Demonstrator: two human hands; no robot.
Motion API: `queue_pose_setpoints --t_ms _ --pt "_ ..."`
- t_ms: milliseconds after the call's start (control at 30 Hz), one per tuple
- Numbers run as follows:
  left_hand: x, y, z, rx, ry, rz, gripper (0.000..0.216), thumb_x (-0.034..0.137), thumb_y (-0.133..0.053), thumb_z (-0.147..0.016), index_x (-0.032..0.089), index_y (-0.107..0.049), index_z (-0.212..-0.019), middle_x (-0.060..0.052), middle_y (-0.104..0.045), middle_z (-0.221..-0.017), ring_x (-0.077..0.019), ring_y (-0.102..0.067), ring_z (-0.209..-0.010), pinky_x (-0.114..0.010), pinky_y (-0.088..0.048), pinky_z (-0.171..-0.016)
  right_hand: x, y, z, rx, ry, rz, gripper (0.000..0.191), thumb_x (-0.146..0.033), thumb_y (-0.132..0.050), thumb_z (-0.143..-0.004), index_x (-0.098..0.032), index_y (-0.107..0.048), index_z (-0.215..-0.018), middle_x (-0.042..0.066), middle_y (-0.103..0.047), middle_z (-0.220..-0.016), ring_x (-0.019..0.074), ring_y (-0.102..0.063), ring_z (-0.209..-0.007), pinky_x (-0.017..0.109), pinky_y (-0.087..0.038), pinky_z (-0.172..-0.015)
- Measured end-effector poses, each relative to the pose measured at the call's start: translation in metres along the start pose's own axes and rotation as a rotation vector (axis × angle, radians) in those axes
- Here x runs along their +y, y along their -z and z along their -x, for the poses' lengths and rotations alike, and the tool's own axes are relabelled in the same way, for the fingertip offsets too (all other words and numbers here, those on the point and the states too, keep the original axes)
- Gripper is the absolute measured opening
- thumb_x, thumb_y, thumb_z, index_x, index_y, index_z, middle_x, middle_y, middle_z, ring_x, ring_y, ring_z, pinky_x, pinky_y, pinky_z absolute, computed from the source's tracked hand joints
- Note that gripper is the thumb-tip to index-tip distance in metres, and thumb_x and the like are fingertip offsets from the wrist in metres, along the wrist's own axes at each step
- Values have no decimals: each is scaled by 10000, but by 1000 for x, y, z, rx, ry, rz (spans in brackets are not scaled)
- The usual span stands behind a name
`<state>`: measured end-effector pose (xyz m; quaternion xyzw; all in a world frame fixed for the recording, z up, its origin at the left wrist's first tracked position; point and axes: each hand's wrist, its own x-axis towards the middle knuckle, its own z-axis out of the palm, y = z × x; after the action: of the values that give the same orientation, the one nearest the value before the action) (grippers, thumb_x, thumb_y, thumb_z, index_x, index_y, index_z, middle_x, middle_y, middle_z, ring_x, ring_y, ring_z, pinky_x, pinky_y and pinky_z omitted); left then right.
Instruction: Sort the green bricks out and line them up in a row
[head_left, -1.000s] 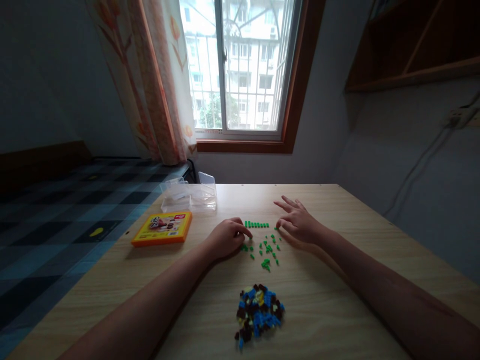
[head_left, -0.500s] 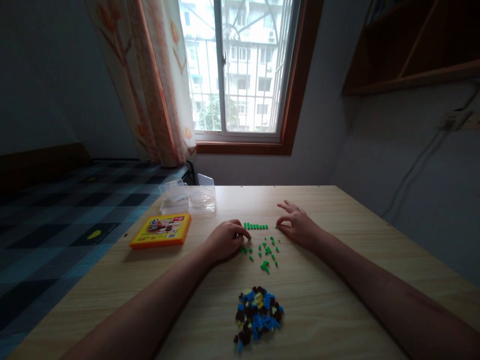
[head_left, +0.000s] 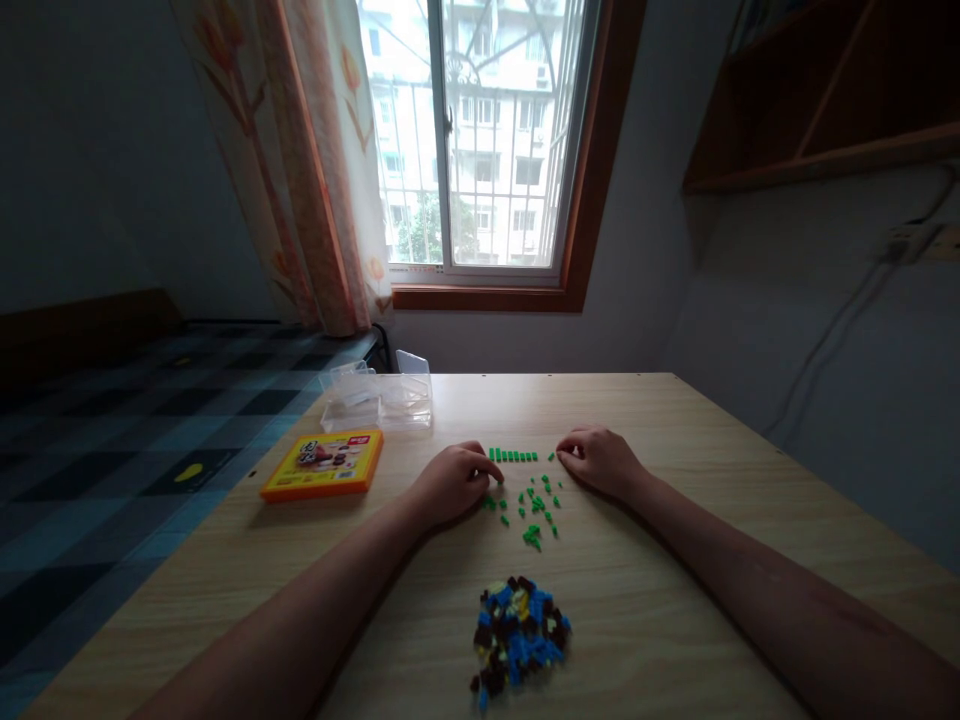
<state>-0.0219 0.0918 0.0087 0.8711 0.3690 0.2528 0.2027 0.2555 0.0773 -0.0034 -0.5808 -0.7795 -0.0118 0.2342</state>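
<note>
Several small green building bricks form a short row (head_left: pixel 513 456), and more lie loose in a scatter (head_left: pixel 537 504) nearer to me. Beside the row's left end, my left hand (head_left: pixel 459 480) rests on the table, index finger stretched over the loose bricks and the other fingers loosely bent. No brick shows in its grasp. My right hand (head_left: pixel 600 460) is at the row's right end, fingers curled together in a pinch. A single green brick (head_left: pixel 551 457) is at those fingertips, a little apart from the row. The undersides of both hands are hidden.
A mixed pile of blue, dark brown and yellow bricks (head_left: pixel 519 635) lies close to me. At the left are a yellow-orange box (head_left: pixel 324 465) and clear plastic containers (head_left: pixel 379 400) on the wooden table (head_left: pixel 697 520). A bed (head_left: pixel 187 440) stands beyond the left edge.
My right hand's raised fingers have curled down, and the brick at its fingertips has shifted slightly left toward the row. My left hand has hardly moved.
</note>
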Motion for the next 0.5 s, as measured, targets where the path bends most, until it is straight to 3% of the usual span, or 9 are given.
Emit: queue_pose_setpoints --t_ms 233,500 --pt "-2 -1 0 0 6 -2 352 53 -526 -740 240 -805 -844 -22 -649 -858 -123 -596 -721 -222 -472 -711 1 -7 -1 -2 9 -35 194 -359 -604 -877 -280 -779 -853 -1 -716 -875 142 -617 -753 254 -408 -666" --pt "-3 -2 0 2 3 -10 344 61 -529 -741 239 -803 -849 -21 -653 -859 -120 -597 -721 -216 -471 -706 3 -13 -1 30 30 -56 204 -317 -584 -889 -264 -780 -903 17 -713 -873 153 -620 -772 253 -424 -688"
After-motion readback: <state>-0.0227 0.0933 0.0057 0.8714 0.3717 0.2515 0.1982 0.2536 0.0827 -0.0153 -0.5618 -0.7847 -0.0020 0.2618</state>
